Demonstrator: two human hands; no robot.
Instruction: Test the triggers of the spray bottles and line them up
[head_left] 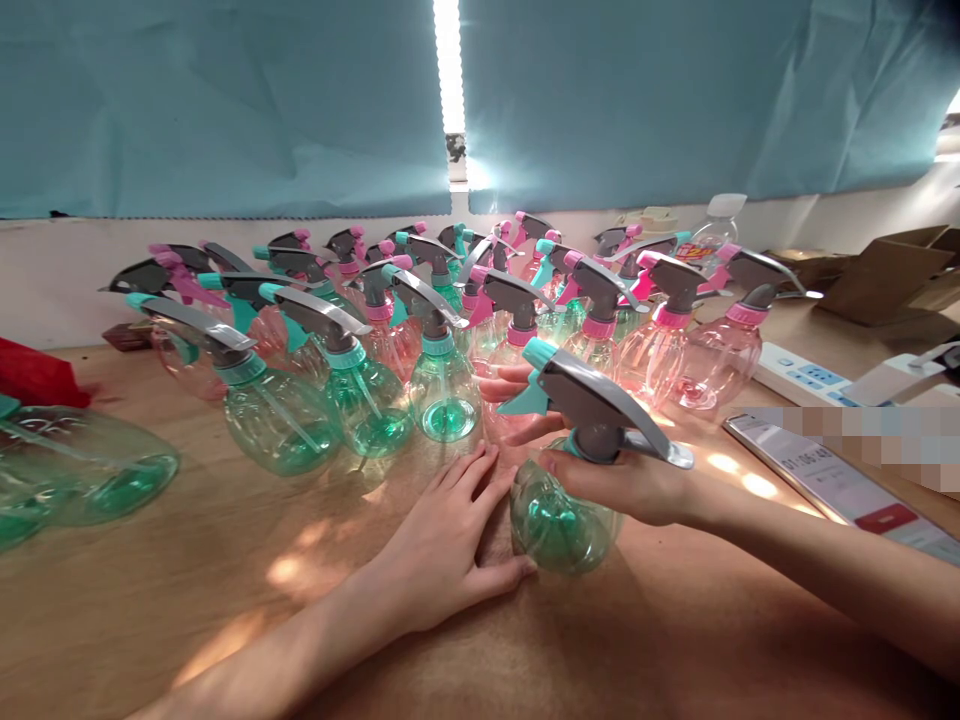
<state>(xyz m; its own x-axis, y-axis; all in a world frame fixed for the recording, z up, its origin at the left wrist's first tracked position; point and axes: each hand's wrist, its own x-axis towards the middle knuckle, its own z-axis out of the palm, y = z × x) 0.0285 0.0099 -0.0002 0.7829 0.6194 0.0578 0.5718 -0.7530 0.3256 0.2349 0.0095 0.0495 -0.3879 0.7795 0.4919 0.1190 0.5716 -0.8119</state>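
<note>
Right hand [637,485] grips a green spray bottle [566,530].
Left hand [454,540], loose and spread, is just beside it; more bottles [444,390] stand behind it, a phone [821,475] right of it.

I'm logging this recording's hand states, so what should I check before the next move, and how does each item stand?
1. Right hand holds the front green bottle near its neck: ok.
2. Left hand holds nothing and rests on the table: ok.
3. Gray spray head fully seated on the held bottle: cannot tell, the right hand covers much of the joint.
4. Held bottle's base flat on the table: cannot tell.
5. Phone apart from the held bottle: ok, it lies to the right.
</note>
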